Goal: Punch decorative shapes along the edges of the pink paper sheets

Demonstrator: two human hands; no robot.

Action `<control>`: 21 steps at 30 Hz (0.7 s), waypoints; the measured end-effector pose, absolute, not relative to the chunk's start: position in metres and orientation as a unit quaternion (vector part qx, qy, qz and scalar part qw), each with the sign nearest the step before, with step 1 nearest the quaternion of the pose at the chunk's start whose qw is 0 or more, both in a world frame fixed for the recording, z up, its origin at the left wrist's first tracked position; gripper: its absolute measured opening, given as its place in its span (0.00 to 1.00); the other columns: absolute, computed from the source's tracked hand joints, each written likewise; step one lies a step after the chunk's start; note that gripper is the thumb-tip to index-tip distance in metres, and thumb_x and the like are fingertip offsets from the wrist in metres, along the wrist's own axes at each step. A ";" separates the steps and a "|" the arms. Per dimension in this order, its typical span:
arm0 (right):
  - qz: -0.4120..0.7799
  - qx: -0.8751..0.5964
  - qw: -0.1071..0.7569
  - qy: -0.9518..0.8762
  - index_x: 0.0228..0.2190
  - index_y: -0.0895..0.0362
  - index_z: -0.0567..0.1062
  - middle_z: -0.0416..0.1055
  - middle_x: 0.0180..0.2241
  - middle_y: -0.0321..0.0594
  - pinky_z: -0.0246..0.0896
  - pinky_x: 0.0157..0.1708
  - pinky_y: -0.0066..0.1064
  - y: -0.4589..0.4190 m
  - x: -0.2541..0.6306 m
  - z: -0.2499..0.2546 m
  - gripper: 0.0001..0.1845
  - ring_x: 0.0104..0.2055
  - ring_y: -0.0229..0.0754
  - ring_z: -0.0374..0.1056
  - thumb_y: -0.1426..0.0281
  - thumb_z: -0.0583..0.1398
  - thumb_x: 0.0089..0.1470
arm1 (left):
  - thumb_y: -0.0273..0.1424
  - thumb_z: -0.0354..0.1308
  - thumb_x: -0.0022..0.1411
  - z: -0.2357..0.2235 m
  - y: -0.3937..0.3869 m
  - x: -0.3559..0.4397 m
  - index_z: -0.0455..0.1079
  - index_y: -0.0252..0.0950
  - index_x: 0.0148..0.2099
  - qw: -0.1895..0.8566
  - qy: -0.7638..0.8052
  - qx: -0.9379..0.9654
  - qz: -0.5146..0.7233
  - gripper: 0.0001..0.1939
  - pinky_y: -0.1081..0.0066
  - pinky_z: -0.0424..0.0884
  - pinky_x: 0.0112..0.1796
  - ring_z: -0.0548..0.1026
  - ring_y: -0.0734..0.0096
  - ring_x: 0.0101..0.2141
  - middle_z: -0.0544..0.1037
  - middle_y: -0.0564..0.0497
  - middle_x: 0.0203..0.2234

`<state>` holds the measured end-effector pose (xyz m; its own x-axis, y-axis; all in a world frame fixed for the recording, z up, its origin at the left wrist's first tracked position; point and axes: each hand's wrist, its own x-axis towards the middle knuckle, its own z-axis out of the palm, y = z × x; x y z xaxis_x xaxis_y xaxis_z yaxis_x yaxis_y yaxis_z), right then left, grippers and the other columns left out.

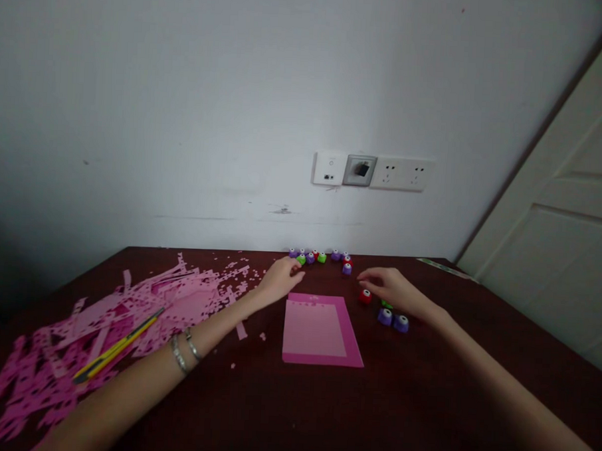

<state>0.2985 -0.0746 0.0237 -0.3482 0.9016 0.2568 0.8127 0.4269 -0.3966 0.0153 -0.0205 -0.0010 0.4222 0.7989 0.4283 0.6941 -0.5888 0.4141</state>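
Near left: yellow cutter [126, 339] on pink scraps [192, 307]. Centre of counter [402, 416]: light-pink sheet [313, 332] lies on magenta sheet [349, 335]. Right: two purple pieces [385, 317], red piece [365, 298] slightly farther. Right hand [394, 287] curled just beside; grip, cannot tell. Left hand [277, 278], thumb and fingers parted, near far green piece [301, 260]. Step judged: arranging pieces; next move calls for careful pinch.
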 end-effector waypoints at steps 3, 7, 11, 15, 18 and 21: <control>0.095 -0.524 0.204 -0.821 0.33 0.58 0.76 0.75 0.31 0.40 0.60 0.33 0.27 -0.045 0.269 0.019 0.12 0.32 0.40 0.69 0.68 0.55 0.51 | 0.33 0.54 0.53 -0.011 0.027 0.013 0.72 0.32 0.32 0.130 0.479 0.812 0.307 0.09 0.73 0.64 0.32 0.71 0.69 0.29 0.75 0.50 0.26; 0.070 -0.524 0.186 -0.828 0.31 0.60 0.77 0.75 0.30 0.42 0.58 0.31 0.25 -0.003 0.237 0.007 0.11 0.31 0.40 0.68 0.73 0.55 0.49 | 0.35 0.56 0.52 -0.026 0.062 0.018 0.72 0.32 0.28 0.145 0.504 0.803 0.283 0.10 0.75 0.61 0.28 0.68 0.72 0.25 0.73 0.53 0.21; 0.061 -0.531 0.175 -0.827 0.29 0.59 0.77 0.75 0.29 0.42 0.57 0.32 0.26 0.028 0.218 -0.004 0.11 0.31 0.40 0.68 0.76 0.55 0.48 | 0.38 0.55 0.53 -0.030 0.071 0.027 0.71 0.31 0.25 0.112 0.501 0.823 0.241 0.15 0.74 0.58 0.26 0.65 0.74 0.22 0.70 0.53 0.17; 0.074 -0.538 0.169 -0.823 0.30 0.58 0.77 0.76 0.30 0.41 0.57 0.35 0.26 0.043 0.208 -0.013 0.11 0.34 0.41 0.68 0.76 0.55 0.49 | 0.37 0.57 0.53 -0.030 0.073 0.036 0.71 0.31 0.26 0.077 0.525 0.821 0.210 0.13 0.73 0.59 0.29 0.68 0.70 0.25 0.72 0.49 0.20; 0.078 -0.538 0.170 -0.822 0.31 0.58 0.77 0.76 0.31 0.42 0.57 0.35 0.26 0.048 0.206 -0.019 0.10 0.34 0.41 0.68 0.76 0.55 0.50 | 0.36 0.57 0.53 -0.029 0.075 0.039 0.71 0.31 0.29 0.064 0.532 0.822 0.194 0.12 0.71 0.59 0.32 0.70 0.66 0.30 0.74 0.45 0.24; 0.080 -0.534 0.171 -0.824 0.31 0.59 0.77 0.76 0.31 0.43 0.57 0.36 0.26 0.049 0.207 -0.024 0.11 0.34 0.41 0.68 0.76 0.54 0.50 | 0.36 0.58 0.52 -0.028 0.076 0.040 0.71 0.30 0.30 0.067 0.536 0.821 0.185 0.12 0.71 0.59 0.32 0.70 0.64 0.31 0.74 0.43 0.26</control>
